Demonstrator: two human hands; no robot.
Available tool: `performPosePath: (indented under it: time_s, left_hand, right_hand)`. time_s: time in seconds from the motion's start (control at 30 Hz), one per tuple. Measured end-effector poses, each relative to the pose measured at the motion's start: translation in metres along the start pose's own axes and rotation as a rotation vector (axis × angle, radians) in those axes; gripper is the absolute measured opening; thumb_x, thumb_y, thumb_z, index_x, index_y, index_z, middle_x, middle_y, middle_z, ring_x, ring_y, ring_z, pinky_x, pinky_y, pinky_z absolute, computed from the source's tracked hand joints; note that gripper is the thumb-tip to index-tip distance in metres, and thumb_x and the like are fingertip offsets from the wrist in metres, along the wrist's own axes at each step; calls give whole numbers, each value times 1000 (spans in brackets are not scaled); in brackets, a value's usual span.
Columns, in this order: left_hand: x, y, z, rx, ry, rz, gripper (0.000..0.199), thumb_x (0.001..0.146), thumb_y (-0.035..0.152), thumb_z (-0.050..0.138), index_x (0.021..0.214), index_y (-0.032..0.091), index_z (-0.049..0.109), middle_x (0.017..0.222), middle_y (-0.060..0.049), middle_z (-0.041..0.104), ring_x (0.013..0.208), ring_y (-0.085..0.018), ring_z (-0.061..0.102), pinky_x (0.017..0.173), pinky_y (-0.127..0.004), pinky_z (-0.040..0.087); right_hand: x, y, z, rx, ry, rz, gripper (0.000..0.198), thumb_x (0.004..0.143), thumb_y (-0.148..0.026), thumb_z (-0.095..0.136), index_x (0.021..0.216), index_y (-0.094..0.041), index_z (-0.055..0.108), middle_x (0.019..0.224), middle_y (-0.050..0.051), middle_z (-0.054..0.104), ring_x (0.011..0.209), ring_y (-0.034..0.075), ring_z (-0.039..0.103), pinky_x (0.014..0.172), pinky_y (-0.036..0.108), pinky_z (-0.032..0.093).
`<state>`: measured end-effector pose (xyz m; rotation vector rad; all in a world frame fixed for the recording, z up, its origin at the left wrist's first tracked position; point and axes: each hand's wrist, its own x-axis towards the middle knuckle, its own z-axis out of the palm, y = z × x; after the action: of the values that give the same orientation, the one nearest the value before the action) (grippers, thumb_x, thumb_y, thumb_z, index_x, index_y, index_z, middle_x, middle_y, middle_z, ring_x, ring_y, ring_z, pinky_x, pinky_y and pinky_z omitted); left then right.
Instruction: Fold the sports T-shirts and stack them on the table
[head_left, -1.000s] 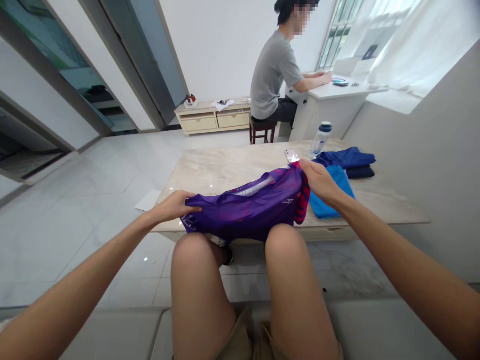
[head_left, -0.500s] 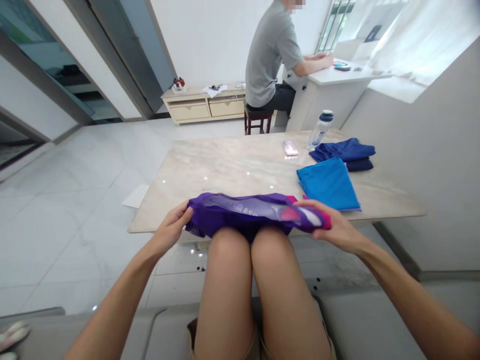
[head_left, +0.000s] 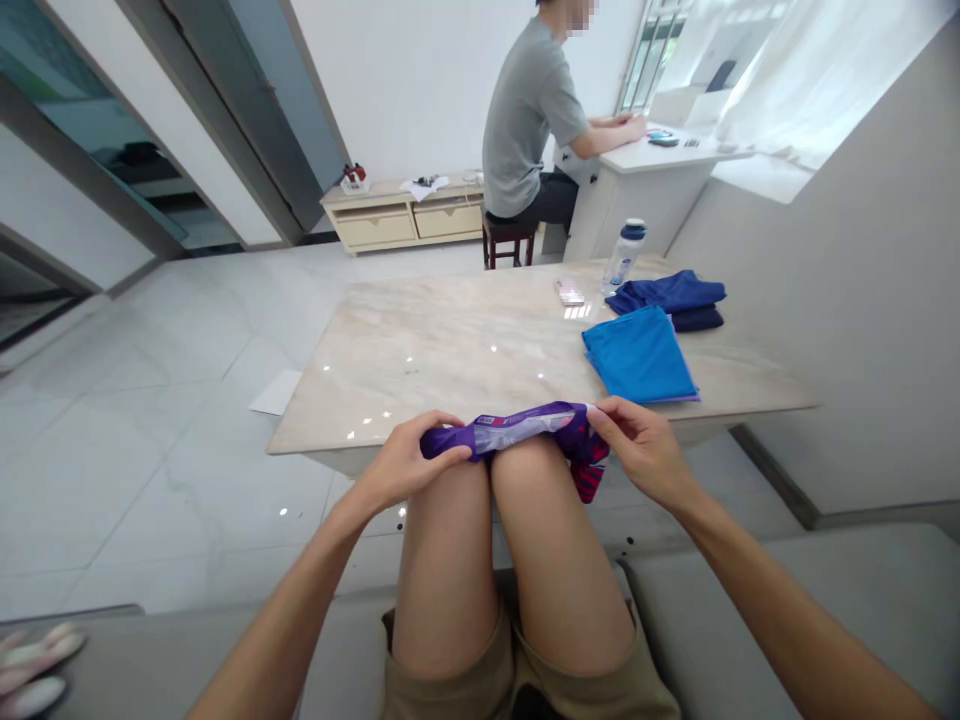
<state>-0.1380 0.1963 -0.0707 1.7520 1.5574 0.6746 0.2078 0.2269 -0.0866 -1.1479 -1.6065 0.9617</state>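
A purple printed garment (head_left: 521, 430) lies folded in a narrow strip across my knees, with pale printing along its top. At its right end, a part with pink and dark stripes hangs down. My left hand (head_left: 411, 457) grips the left end, thumb in front and fingers behind. With thumb and fingertips, my right hand (head_left: 639, 445) pinches the right end. On the marble-patterned table (head_left: 420, 350) just beyond, a folded bright blue cloth (head_left: 641, 355) lies beside my right hand.
Dark blue folded clothes (head_left: 667, 292), a water bottle (head_left: 624, 256) and a phone (head_left: 570, 292) are on the table's right side. Beyond, a person in a grey shirt (head_left: 529, 120) sits on a stool at a white desk (head_left: 652, 200). A low cabinet (head_left: 405, 220) stands against the wall.
My left hand has moved right and my hands are closer together. The garment, wide and loose before, is now a shorter strip on my knees, its striped end hanging at the right.
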Motion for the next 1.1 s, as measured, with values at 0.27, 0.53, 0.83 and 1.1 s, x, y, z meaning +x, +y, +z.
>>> performPosePath:
  time_s: [0.27,0.53,0.83,1.1]
  left_hand:
    - [4,-20,2,-40,160,-12,39,92,60,66,97,23,79,98,-6,83,97,-30,75,91,-40,55]
    - [22,8,-30,-87,464,128,25,97,42,55,96,22,69,92,-5,76,90,-24,68,87,-35,53]
    - [15,38,-57,76,553,266,27,99,49,64,105,23,66,101,-5,76,97,-24,69,91,-34,54]
    - [11,65,-56,-27,491,196,34,91,53,73,83,21,77,81,-1,75,80,-21,66,76,-30,52]
  right_hand:
    - [-19,-2,-10,-50,70,-57,47,101,-67,71,89,-23,77,77,2,71,70,19,62,67,31,51]
    - [7,-35,6,-208,289,-245,48,110,-67,53,93,-24,66,78,2,64,69,20,57,66,33,46]
    - [43,-81,-4,-429,417,-436,44,114,-65,42,104,-26,60,76,2,58,66,22,55,67,35,44]
    - [54,-80,-12,-282,240,-362,43,109,-72,52,107,-29,59,64,-5,44,52,18,41,56,34,37]
